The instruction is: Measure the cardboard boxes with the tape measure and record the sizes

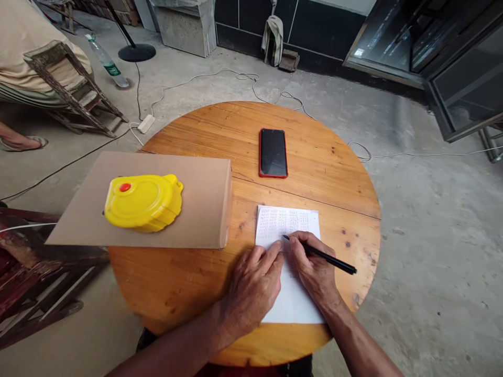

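Gripping black pen [332, 258], right hand [315, 268] on paper [295, 306], tiny unreadable handwritten columns [283, 221], left hand [256, 283] laid flat

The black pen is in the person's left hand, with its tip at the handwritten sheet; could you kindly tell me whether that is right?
Not quite: the hand is wrong. The head view shows the black pen in the right hand, with its tip at the handwritten sheet, as you say.
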Motion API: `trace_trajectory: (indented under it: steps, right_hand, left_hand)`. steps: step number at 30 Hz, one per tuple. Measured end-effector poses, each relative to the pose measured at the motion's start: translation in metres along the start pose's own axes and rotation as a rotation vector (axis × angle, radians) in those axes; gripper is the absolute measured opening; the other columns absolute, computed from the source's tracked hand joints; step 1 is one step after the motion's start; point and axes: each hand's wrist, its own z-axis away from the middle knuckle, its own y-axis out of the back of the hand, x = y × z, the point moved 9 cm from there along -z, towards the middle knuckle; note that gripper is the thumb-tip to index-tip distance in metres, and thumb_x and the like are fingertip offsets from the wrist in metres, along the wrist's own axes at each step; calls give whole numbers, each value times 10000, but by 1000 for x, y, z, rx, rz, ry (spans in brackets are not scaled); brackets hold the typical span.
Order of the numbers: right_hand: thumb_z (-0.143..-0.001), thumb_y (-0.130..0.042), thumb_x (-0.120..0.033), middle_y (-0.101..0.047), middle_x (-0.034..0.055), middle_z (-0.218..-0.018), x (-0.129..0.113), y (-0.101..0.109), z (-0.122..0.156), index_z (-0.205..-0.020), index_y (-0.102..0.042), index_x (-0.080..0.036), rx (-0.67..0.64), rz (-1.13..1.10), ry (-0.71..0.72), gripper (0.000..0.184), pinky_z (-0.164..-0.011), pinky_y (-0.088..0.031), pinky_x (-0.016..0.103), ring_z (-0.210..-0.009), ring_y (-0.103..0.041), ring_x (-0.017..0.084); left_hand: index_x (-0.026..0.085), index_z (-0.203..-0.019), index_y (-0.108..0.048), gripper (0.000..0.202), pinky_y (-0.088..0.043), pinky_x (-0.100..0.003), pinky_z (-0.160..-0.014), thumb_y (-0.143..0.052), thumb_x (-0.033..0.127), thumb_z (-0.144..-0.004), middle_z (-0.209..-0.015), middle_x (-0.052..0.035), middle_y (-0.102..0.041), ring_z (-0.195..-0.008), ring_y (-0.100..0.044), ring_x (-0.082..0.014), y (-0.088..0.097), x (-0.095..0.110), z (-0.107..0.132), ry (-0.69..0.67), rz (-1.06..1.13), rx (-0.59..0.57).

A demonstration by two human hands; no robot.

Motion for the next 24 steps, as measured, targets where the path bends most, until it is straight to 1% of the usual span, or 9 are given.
trace_trajectory:
  steps: [14,19,24]
  right_hand:
    - [-907,-559,-261,-642,-11,-645,-3,-4,-2,-778,-670,-189,-33,54,9,185,-546,-466,239,-539,-556,121]
    - [-904,-569,-258,-639,-15,-640,-2,-2,-1,-783,-669,-189,-15,58,-2,171,-534,-457,233,-533,-555,118]
    - [-902,-566,-242,-630,-20,-630,-4,-4,-1,-774,-663,-189,-42,60,22,169,-535,-450,230,-529,-547,115]
  left_hand:
    - [161,-1235,-596,337,-498,-397,-830,-527,128,-907,-1375,-25,-591,-955,-549,-221,-1,-1,0,13,12,-6]
    - [164,-1229,-599,332,-506,-398,-829,-534,132,-905,-1371,-34,-594,-961,-551,-220,-1,-1,0,13,12,-9]
    - [161,-1237,-597,346,-507,-398,-832,-537,122,-899,-1371,-28,-595,-954,-550,-217,0,-1,0,10,14,-4]
